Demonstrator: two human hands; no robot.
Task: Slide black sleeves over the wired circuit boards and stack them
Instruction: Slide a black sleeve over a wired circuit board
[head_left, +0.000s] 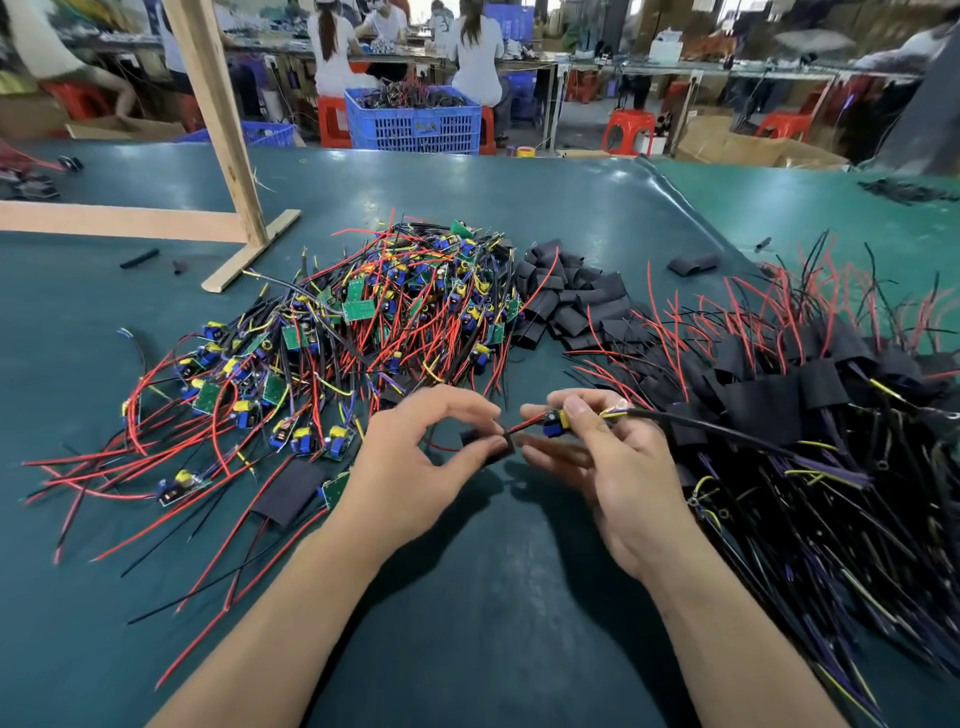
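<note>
— What do the two hands hold, nearest the table's front edge?

— The left hand (415, 467) pinches a short black sleeve (488, 444) between thumb and forefinger, its mouth turned to the right. The right hand (618, 467) grips a small wired circuit board with blue and yellow parts (555, 422), fingers curled round it; its red lead (522, 427) reaches the sleeve's mouth, and a thick black cable (691, 423) trails off to the right.

— So the board is not inside?

— No, it sits just beside the sleeve, above the dark green table mat (493, 597).

— And around them?

— Toward the right edge lies a heap of sleeved boards with black, purple and yellow wires (810, 441). Left of centre spreads a pile of bare green boards with red and black wires (363, 322). Between the two, further back, a small mound of flat black sleeves (566, 296).

— Beyond that?

— A pale wooden frame (223, 130) stands toward the back left corner. Past the far edge sit a blue plastic crate (415, 122), red stools (628, 130) and seated workers, blurred.
</note>
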